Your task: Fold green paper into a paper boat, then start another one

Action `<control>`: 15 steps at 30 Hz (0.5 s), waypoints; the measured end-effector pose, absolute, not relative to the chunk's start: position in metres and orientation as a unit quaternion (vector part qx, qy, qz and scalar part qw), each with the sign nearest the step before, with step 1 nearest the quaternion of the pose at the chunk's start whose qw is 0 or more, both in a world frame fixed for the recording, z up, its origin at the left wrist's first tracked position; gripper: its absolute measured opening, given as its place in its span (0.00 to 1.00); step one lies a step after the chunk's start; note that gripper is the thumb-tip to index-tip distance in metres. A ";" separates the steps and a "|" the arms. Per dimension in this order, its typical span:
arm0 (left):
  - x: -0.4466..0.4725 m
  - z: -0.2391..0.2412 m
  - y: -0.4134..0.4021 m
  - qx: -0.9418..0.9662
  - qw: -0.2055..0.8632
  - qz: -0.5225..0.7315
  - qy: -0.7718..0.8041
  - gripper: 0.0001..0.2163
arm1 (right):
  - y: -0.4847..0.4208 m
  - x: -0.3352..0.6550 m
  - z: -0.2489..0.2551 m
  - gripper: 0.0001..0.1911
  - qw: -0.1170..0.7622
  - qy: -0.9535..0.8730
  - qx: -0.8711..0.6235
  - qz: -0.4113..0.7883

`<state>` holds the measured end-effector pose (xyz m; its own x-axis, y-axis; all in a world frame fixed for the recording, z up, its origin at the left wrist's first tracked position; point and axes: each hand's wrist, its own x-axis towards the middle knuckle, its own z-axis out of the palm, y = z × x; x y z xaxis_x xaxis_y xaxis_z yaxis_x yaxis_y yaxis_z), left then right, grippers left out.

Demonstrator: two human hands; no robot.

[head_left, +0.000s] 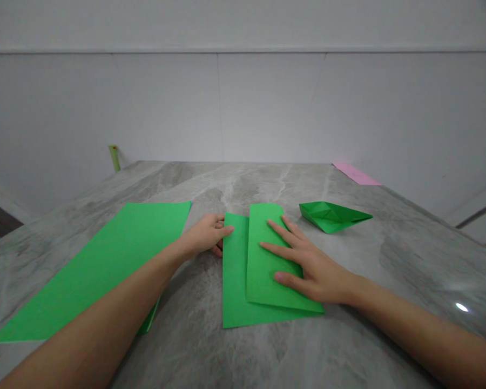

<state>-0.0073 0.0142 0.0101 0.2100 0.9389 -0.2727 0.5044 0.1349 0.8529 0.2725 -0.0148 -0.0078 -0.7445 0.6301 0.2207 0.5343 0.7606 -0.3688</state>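
Note:
A green sheet of paper (235, 292) lies in front of me, its right part folded over toward the left so that a strip of the lower layer shows at the left and bottom. My left hand (206, 233) pinches the sheet's left edge, thumb on top and fingers curled beneath. On the folded flap, my right hand (303, 259) rests flat with its fingers spread. Just beyond that hand sits a folded green paper boat (332, 217), touching neither hand.
A stack of green paper (101, 265) lies at the left, partly under my left forearm. Pink paper (357, 174) lies at the table's far right edge. The grey marbled table (194, 346) meets a white wall at the back. A yellow-green strip (114, 158) stands beyond the far left edge.

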 end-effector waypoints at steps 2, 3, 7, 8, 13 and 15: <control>-0.014 0.012 0.018 0.646 0.374 0.244 0.619 0.31 | -0.013 0.274 -0.009 0.32 0.136 -0.921 -0.332 0.149; -0.018 0.014 0.020 0.666 0.332 0.245 0.622 0.34 | -0.013 0.274 -0.010 0.33 0.128 -0.921 -0.336 0.152; -0.030 0.019 0.017 0.763 0.233 0.156 0.583 0.31 | -0.013 0.276 -0.007 0.34 0.119 -0.922 -0.330 0.163; -0.032 0.020 0.015 0.790 0.196 0.093 0.573 0.31 | -0.013 0.276 -0.006 0.33 0.121 -0.923 -0.325 0.168; -0.030 0.023 0.007 0.817 0.125 -0.062 0.560 0.39 | -0.013 0.277 -0.002 0.27 0.162 -0.924 -0.296 0.178; -0.028 0.023 0.006 0.816 0.130 -0.077 0.558 0.40 | -0.013 0.277 -0.002 0.27 0.175 -0.928 -0.286 0.166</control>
